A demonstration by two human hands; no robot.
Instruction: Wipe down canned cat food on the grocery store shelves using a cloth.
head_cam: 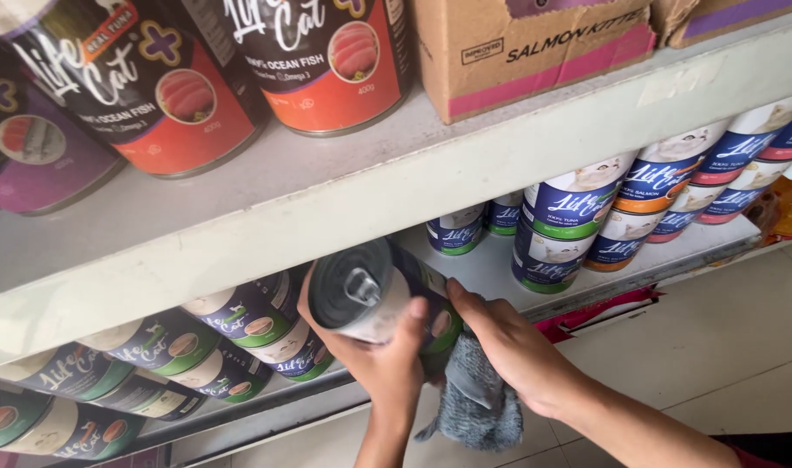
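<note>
My left hand [383,360] grips a pet-food can [361,290] in front of the lower shelf. The can is tipped so that its grey pull-tab lid faces the camera. My right hand [508,347] holds a grey cloth [478,403] and presses against the can's side, thumb on the label. The cloth hangs down below the hand. Green-labelled cans [266,334] lie stacked on the shelf just left of the held can.
A white metal shelf [344,204] runs across above my hands, with large red and purple cans [166,91] and a cardboard box [534,52] on it. Blue, green and orange cans [578,225] stand stacked on the lower shelf to the right. Pale tiled floor [725,338] lies below.
</note>
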